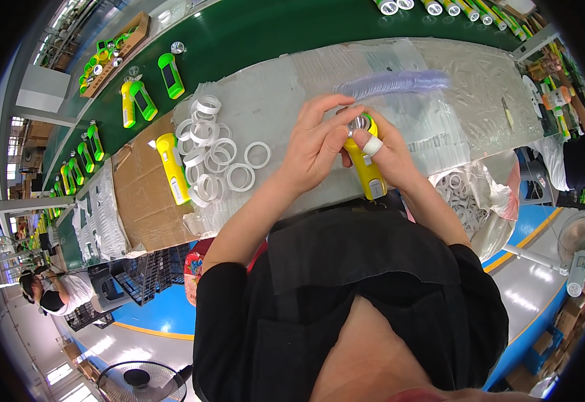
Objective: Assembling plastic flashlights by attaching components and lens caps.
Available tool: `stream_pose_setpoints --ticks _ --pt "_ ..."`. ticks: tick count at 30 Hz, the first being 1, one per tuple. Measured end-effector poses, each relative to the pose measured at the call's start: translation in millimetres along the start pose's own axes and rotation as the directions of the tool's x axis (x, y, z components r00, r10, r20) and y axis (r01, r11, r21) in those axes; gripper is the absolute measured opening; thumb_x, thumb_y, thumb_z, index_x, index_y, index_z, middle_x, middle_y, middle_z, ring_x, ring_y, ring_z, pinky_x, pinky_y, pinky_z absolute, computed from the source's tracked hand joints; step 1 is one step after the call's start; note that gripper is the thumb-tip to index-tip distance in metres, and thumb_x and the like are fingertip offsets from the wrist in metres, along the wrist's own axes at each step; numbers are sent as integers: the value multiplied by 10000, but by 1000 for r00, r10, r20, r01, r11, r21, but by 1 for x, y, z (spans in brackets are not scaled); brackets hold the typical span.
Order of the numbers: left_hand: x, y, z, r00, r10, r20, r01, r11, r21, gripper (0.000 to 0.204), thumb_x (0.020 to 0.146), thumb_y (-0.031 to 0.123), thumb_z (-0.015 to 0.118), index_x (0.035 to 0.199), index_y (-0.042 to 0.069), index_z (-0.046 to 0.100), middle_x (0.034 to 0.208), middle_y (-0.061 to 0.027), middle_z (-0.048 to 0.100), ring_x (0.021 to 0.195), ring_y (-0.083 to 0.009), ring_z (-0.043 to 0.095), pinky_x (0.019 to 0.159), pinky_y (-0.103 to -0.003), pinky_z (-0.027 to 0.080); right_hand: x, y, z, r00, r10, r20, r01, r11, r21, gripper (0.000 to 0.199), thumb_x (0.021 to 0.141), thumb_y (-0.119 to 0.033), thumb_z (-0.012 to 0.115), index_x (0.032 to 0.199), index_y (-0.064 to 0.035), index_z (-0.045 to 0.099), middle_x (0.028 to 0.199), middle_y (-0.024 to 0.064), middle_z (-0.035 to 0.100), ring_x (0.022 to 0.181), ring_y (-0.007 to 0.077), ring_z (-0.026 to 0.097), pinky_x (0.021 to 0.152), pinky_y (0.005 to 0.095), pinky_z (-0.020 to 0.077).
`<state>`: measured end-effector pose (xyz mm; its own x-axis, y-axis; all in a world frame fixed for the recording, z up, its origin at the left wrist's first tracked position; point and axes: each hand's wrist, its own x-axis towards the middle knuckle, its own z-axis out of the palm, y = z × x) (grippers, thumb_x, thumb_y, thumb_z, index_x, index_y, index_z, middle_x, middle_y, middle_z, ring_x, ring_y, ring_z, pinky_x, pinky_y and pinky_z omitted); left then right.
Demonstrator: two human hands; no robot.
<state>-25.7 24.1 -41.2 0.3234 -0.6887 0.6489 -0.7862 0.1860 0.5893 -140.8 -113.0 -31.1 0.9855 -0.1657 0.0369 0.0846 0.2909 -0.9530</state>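
Note:
A yellow flashlight stands tilted in front of me, its head pointing away and a silver round reflector showing at its top. My right hand wraps round its body; the thumb has white tape on it. From the other side my left hand closes on the head, thumb and fingers at the reflector; the exact fingertip contact is partly hidden. To the left lies a heap of white rings, some loose on the sheet. Beside them is another yellow flashlight. A stack of thin clear bluish discs lies beyond my hands.
Green-and-yellow flashlights stand on the green belt, with more at the far right. A cardboard box of parts sits far left. A bag of white rings hangs at the table's near right edge. A knife-like tool lies right.

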Motion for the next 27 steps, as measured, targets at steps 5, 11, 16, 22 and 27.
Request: stream_pose_setpoints --ticks 5,11,16,22,27 --pt "-8 9 1 996 -87 -34 81 987 -139 306 944 165 460 1153 59 657 1175 -122 549 1082 -305 489 953 -400 394 2 8 5 995 24 92 -20 999 -49 396 957 -285 582 1232 -23 471 910 74 602 746 152 612 667 287 500" --pt "-18 -7 -1 994 32 -103 -34 999 -12 311 946 191 389 1054 40 639 1153 -138 558 1100 -298 489 954 -387 406 7 12 18 979 116 168 -129 989 71 433 977 -311 526 1309 -55 418 1023 83 567 769 170 610 687 301 499" --pt "-15 -7 -13 988 84 -133 -83 996 15 308 936 166 386 1060 44 640 1183 -143 595 1113 -323 508 973 -418 397 20 14 16 974 97 206 -102 995 18 352 984 -298 490 1229 -47 465 981 93 578 748 183 611 678 315 501" --pt "-18 -9 -30 984 134 -120 -127 990 65 315 947 174 406 1140 41 615 1225 -153 592 1177 -348 499 1003 -431 384 34 18 31 970 2 244 -17 998 57 257 972 -225 506 1164 -55 500 953 92 583 737 170 608 646 306 498" --pt "-28 5 -78 984 -126 -123 161 928 335 429 850 291 668 1202 65 573 1171 -149 617 1118 -341 552 950 -446 409 61 11 21 926 -320 203 329 944 -14 259 972 -189 519 1204 -77 501 961 78 598 742 148 600 667 293 507"
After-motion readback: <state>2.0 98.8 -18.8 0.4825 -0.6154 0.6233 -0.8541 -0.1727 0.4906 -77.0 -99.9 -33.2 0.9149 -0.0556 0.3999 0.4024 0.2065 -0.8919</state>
